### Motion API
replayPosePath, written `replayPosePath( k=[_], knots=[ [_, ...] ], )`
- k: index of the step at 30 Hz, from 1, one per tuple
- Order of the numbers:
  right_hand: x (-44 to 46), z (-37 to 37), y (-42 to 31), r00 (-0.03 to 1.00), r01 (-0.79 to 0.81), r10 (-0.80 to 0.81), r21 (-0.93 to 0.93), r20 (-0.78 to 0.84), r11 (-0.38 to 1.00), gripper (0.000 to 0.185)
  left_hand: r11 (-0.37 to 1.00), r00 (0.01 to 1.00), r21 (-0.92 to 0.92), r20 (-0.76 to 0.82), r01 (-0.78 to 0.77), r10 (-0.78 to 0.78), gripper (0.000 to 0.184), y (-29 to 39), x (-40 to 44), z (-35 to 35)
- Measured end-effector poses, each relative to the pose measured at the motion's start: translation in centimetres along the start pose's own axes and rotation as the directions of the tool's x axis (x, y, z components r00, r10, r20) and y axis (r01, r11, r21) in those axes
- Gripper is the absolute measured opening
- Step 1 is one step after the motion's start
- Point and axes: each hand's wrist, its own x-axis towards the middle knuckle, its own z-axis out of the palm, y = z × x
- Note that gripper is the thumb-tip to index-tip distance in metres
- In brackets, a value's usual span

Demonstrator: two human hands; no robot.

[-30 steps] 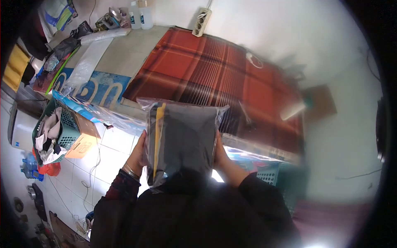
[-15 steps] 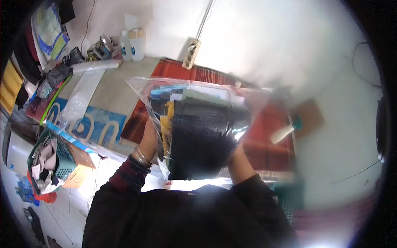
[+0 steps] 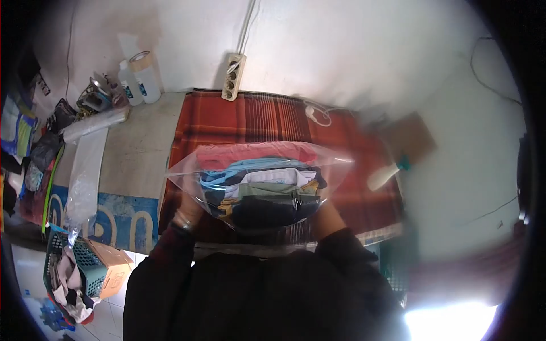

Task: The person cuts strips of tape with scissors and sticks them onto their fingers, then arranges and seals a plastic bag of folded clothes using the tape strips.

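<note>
A clear plastic bag (image 3: 344,165) holds a stack of folded clothes (image 3: 259,176) in red, light blue, white, green, mustard and black layers. My left hand (image 3: 190,209) grips the bag's left side, its fingers mostly hidden by the plastic. On the other side my right hand (image 3: 327,219) grips the bag, its fingers also largely hidden. Beneath the bag, a red plaid cloth (image 3: 219,119) covers the table. The bag's wide opening edge spreads out past the stack at left and right.
A spray bottle (image 3: 384,176) lies to the right, by a brown board (image 3: 409,139). A power strip (image 3: 232,79) hangs at the wall. Bottles (image 3: 145,82), an iron (image 3: 99,94) and a plastic roll (image 3: 94,125) are at left. A green basket (image 3: 88,261) with clothes stands below.
Both hands have tipped the bag so that the folded layers, red on top, face me instead of the black side. The head view has shifted slightly.
</note>
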Motion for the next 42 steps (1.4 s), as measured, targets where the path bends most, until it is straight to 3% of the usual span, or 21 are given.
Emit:
replayPosePath(
  k=[5,7,8,10,11,13,17,20,22,23,25,29,31,32,34,35,36,37,38,40,42],
  knots=[
    [-3.1,3.4,-6.5,0.989,0.146,-0.136,-0.314,0.052,0.938,0.07,0.969,0.996,-0.239,0.038,-0.067,0.078,0.101,6.1,1.8,-2.8],
    [-4.4,5.3,-8.3,0.98,0.198,-0.176,-0.547,0.093,0.813,0.059,0.998,0.978,0.07,0.207,-0.003,-0.012,0.082,8.8,2.0,-3.9],
    [-5.0,6.1,-9.3,0.973,0.228,-0.193,-0.681,0.127,0.696,0.051,0.998,0.979,0.068,0.206,-0.006,-0.008,0.082,9.9,2.1,-4.1],
    [-5.6,6.9,-10.7,0.955,0.275,-0.214,-0.874,0.203,0.4,0.037,0.86,0.977,0.507,0.151,0.055,-0.152,0.056,11.2,2.1,-4.2],
    [-5.6,6.8,-10.8,0.954,0.28,-0.217,-0.873,0.207,0.399,0.037,0.86,0.977,0.507,0.152,0.051,-0.147,0.056,11.2,2.0,-4.2],
    [-5.1,6.6,-11.0,0.974,0.186,-0.17,-0.957,0.15,0.221,0.017,0.859,0.964,0.48,0.089,0.178,-0.25,0.033,11.2,1.8,-4.5],
    [-4.8,5.5,-10.7,0.985,0.154,-0.136,-0.896,0.106,0.417,0.009,0.884,0.967,0.407,0.008,0.23,-0.255,0.024,11.0,1.3,-5.2],
    [-4.6,4.3,-10.2,0.969,0.199,-0.227,-0.855,0.098,0.478,0.009,0.938,0.991,0.34,0.082,0.073,-0.107,0.013,11.7,0.7,-4.3],
    [-4.3,3.6,-10.3,0.969,0.2,-0.235,-0.816,0.081,0.542,0.009,0.839,0.976,0.522,0.211,-0.155,0.049,0.006,11.2,0.9,-4.8],
    [-4.4,3.7,-10.3,0.969,0.202,-0.232,-0.815,0.085,0.544,0.009,0.837,0.977,0.525,0.208,-0.156,0.051,0.006,11.1,0.9,-4.9],
    [-4.6,4.2,-10.3,0.965,0.189,-0.262,-0.729,0.015,0.657,0.011,0.784,0.988,0.608,0.151,-0.122,0.037,0.007,11.1,1.0,-5.0],
    [-3.6,2.4,-9.4,0.958,0.235,-0.284,-0.678,0.04,0.697,0.01,0.83,0.988,0.538,0.039,-0.149,0.152,0.016,8.9,1.7,-5.3],
    [-3.4,2.1,-8.2,0.967,0.188,-0.246,-0.449,-0.073,0.873,0.012,0.932,0.984,0.317,-0.039,0.177,-0.174,0.021,7.6,2.3,-6.9],
    [-3.4,2.0,-7.6,0.966,0.192,-0.247,-0.445,-0.07,0.875,0.012,0.932,0.985,0.32,-0.038,0.172,-0.169,0.021,7.6,2.3,-7.4],
    [-3.4,1.6,-6.4,0.984,0.141,-0.155,-0.161,-0.082,0.977,0.021,0.715,0.966,0.673,-0.258,0.189,-0.013,0.016,9.2,2.9,-7.0],
    [-3.8,0.6,-6.1,0.997,0.072,-0.071,-0.036,0.026,0.997,0.037,0.714,0.968,0.678,-0.25,0.176,-0.001,0.016,10.2,2.9,-6.3],
    [-3.8,1.5,-6.0,0.997,0.079,-0.078,-0.029,0.028,0.996,0.037,0.661,0.954,0.744,-0.122,-0.095,0.275,0.013,12.2,2.2,-3.8],
    [-4.4,2.8,-5.6,0.99,0.032,-0.026,-0.043,0.135,0.999,0.041,0.539,0.857,0.77,0.019,-0.341,0.515,0.013,14.1,1.4,-1.0],
    [-5.0,3.4,-5.2,0.972,-0.02,0.034,-0.065,0.233,0.998,0.044,0.502,0.863,0.725,0.264,-0.473,0.432,0.019,16.1,0.8,2.4],
    [-5.1,3.5,-4.7,0.986,-0.051,0.069,-0.122,0.149,0.991,0.046,0.434,0.731,0.608,0.649,-0.664,0.209,0.042,16.5,-0.4,8.1],
    [-5.1,4.7,-5.2,0.999,0.014,-0.009,-0.141,0.035,0.99,0.045,0.413,0.668,0.575,0.735,-0.706,0.118,0.053,13.8,-1.6,12.3]
  ],
)
